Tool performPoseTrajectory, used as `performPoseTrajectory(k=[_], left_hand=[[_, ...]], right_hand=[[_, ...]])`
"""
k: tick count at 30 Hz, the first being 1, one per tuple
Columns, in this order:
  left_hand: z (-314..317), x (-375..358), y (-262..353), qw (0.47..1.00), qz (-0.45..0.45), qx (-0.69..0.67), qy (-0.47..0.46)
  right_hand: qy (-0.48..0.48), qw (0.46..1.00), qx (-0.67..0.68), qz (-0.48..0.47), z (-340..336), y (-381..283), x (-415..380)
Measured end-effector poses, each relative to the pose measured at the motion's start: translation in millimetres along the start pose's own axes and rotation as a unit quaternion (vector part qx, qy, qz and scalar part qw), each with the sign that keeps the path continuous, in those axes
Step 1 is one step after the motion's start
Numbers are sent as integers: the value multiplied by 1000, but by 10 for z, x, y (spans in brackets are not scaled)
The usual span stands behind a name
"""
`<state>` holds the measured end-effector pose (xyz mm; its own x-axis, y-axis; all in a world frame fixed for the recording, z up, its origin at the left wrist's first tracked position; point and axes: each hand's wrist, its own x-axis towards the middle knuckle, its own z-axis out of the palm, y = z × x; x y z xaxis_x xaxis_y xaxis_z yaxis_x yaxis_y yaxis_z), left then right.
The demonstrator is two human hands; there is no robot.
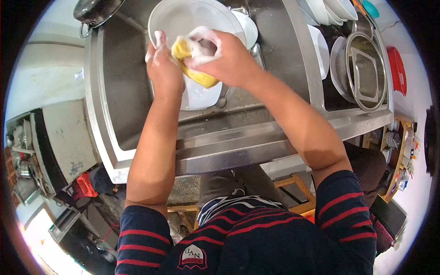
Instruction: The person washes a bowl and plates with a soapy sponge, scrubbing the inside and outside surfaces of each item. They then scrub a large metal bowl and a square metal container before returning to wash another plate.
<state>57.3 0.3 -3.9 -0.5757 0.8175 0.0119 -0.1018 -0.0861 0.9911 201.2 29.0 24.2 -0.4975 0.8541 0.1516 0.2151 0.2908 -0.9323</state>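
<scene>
My left hand (166, 68) is at the near left rim of a large white bowl (197, 16), fingers closed on its edge and spotted with foam. My right hand (229, 57) grips a soapy yellow sponge (200, 77) over the near side of that bowl. Thick white suds cover the right fingers and the top of the sponge. Beneath the hands, another white dish (201, 98) lies in the metal sink (288, 59). A smaller white plate (249, 30) shows behind the bowl's right edge.
A dark pot (96, 11) stands at the sink's upper left corner. On the right side are stacked white bowls (327, 11), a round metal pan (384, 68) and a rectangular metal lid or tray (366, 78). A red basin (397, 71) is beyond them. The sink's front edge (229, 158) runs below my forearms.
</scene>
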Motion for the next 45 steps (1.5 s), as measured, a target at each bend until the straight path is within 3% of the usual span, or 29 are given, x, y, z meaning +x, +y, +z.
performPoseTrajectory(k=[1,2,4,5,7,8,9,10,11,14,15,17,18,22,25,26,27,29,30,31,33,34,35,37,38,39,41,43,45], left_hand=[[15,2,87,1000,18,5,21],[15,13,190,984,-104,-133,51],[-25,4,333,986,-111,-120,39],[-34,0,353,987,-119,-108,24],[-23,37,231,983,-143,-118,12],[-30,37,119,986,-144,-75,-27],[3,12,155,987,-145,-31,-66],[69,-49,168,970,-199,-105,-89],[120,-108,192,970,-200,-105,-89],[142,-134,169,971,-199,-72,-114],[101,-67,105,971,-200,-72,-113],[-14,79,23,966,-201,-153,-57],[-40,105,65,971,-180,-152,-45],[-43,124,119,975,-165,-147,-27],[-16,82,138,973,-185,-126,-61],[-4,84,146,972,-185,-127,-61],[4,79,167,972,-199,-108,-57],[-10,59,162,972,-213,-89,-47],[-8,60,154,974,-196,-109,-46],[-3,66,153,974,-178,-128,-47],[11,73,181,973,-183,-136,-26],[15,75,189,972,-187,-143,-5],[6,78,183,972,-188,-143,-4],[-16,92,165,970,-194,-144,-34],[-17,74,154,970,-195,-145,-32],[-1,41,138,977,-164,-123,-52],[34,-24,99,983,-134,-100,-72],[81,-70,57,977,-131,-50,-161],[83,-88,44,976,-136,-78,-151]], right_hand=[[-64,998,-17,-24,-82,37,23],[-66,997,-17,-25,-183,120,47],[-89,974,-193,-83,-361,339,99],[-90,973,-194,-83,-408,437,132],[32,952,-305,-3,-482,544,191],[32,952,-306,-3,-463,606,212],[100,947,-305,-18,-396,603,243],[168,938,-302,-34,-338,600,280],[168,938,-302,-33,-278,600,303],[140,961,-159,-179,-92,443,267],[139,961,-157,-178,-108,366,205],[-81,989,-65,-106,-216,226,111],[-116,986,-35,-112,-251,229,90],[-109,990,86,-9,-374,288,150],[-6,981,136,141,-503,309,242],[3,989,27,142,-564,400,253],[1,989,26,143,-572,464,262],[190,972,-132,36,-544,593,275],[201,971,-118,-58,-543,537,315],[201,971,-118,-59,-514,423,301],[89,980,-151,-90,-422,232,202],[79,960,-202,-178,-356,301,184],[79,960,-202,-177,-359,316,178],[-16,960,-253,-118,-408,360,169],[-9,956,-290,-40,-433,453,172],[-9,956,-291,-41,-443,444,195],[86,948,-307,7,-458,421,219],[128,938,-320,-25,-338,421,273],[135,972,-109,-157,-204,399,285]])
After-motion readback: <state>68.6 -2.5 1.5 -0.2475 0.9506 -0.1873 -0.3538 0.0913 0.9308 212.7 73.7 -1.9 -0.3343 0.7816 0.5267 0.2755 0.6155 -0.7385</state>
